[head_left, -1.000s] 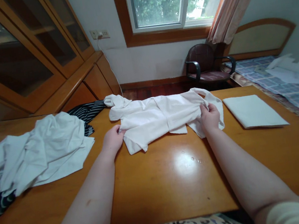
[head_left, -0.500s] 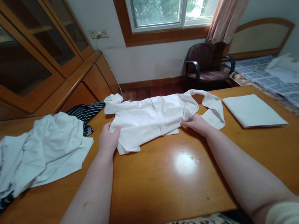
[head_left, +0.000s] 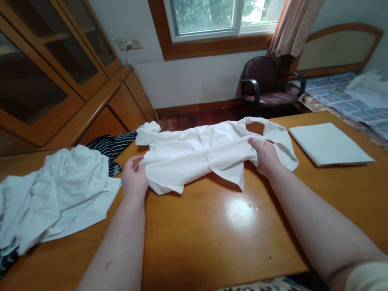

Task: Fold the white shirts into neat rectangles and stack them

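A white garment (head_left: 185,158) stretches across the table between my two hands, its near side lifted a little off the wood. My left hand (head_left: 134,178) is closed on its left edge, thumb on top. Further right, my right hand (head_left: 265,154) pinches the near right part, and the cloth bunches at the fingers. A pointed corner hangs toward me from the middle of the near side. Beyond my right hand, a strap-like length of the same cloth curves in a loop. Whether it is a sleeve or a strap, I cannot tell.
Crumpled white cloth (head_left: 53,192) and a black striped cloth (head_left: 113,146) lie on the wooden table (head_left: 208,253) at left. A folded white cloth (head_left: 329,144) lies at right. Behind stand a chair (head_left: 266,81), a glass-door cabinet (head_left: 74,80) and a bed (head_left: 359,100).
My right hand has moved right and slightly away from me, drawing the garment's near edge with it. A corner now hangs down at the middle front. My left hand has shifted slightly left.
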A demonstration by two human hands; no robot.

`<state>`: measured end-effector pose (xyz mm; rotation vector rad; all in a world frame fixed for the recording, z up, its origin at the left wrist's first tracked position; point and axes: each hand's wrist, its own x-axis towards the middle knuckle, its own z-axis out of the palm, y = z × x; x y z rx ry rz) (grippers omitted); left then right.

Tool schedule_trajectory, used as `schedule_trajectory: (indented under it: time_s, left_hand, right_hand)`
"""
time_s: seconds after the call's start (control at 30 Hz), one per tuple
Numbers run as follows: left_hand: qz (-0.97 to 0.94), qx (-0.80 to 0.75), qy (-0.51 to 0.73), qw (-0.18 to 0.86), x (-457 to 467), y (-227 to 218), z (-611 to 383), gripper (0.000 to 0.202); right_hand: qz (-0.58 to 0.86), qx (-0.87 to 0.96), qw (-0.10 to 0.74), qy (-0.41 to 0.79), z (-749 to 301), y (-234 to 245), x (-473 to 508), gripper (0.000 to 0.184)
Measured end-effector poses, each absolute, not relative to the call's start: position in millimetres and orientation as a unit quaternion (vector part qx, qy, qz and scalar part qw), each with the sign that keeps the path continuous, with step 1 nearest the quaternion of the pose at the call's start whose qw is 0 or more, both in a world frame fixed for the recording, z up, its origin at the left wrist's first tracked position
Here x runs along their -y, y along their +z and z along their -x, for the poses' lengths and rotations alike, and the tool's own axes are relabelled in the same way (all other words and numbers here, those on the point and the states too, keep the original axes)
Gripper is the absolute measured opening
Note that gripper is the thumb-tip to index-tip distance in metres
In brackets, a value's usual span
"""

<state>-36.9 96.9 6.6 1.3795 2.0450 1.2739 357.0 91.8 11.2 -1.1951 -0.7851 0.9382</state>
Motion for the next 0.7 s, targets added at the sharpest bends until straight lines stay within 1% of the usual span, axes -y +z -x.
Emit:
schedule_trajectory:
  time_s: [0.07,0.13,0.2,0.23,0.33,0.37,0.43,0.5,0.57,0.63,0.7]
  left_hand:
    - [-0.501,-0.734,0.424,0.173,-95,7,37,0.035]
    - [-0.523,-0.728,0.4,0.193,-93,9,35,0.039]
    - [-0.552,-0.71,0.382,0.211,-91,11,34,0.051]
    - [-0.568,-0.702,0.374,0.211,-91,12,33,0.061]
    - [-0.608,-0.692,0.338,0.192,-91,15,33,0.091]
    - [-0.617,-0.691,0.327,0.187,-91,15,34,0.098]
    - [-0.62,-0.693,0.321,0.18,-92,15,35,0.105]
    - [-0.602,-0.702,0.336,0.177,-94,13,37,0.106]
    - [-0.573,-0.718,0.351,0.179,-96,11,39,0.102]
    - [-0.547,-0.735,0.35,0.193,-97,7,40,0.088]
    - [-0.53,-0.744,0.344,0.215,-98,5,39,0.07]
  right_hand:
    - [0.513,0.34,0.653,0.441,-357,13,-91,0.043]
    - [0.493,0.371,0.619,0.486,-358,13,-88,0.046]
    - [0.489,0.433,0.553,0.517,-360,12,-85,0.052]
    - [0.499,0.468,0.519,0.512,-361,10,-84,0.055]
    - [0.559,0.551,0.444,0.432,-364,5,-81,0.063]
    - [0.576,0.567,0.427,0.405,-364,4,-81,0.063]
    - [0.588,0.591,0.399,0.382,-365,3,-82,0.061]
    - [0.577,0.61,0.384,0.383,-365,3,-83,0.053]
    - [0.568,0.615,0.389,0.385,-364,3,-86,0.043]
    - [0.58,0.591,0.411,0.38,-364,3,-89,0.033]
    - [0.599,0.554,0.439,0.377,-364,1,-92,0.03]
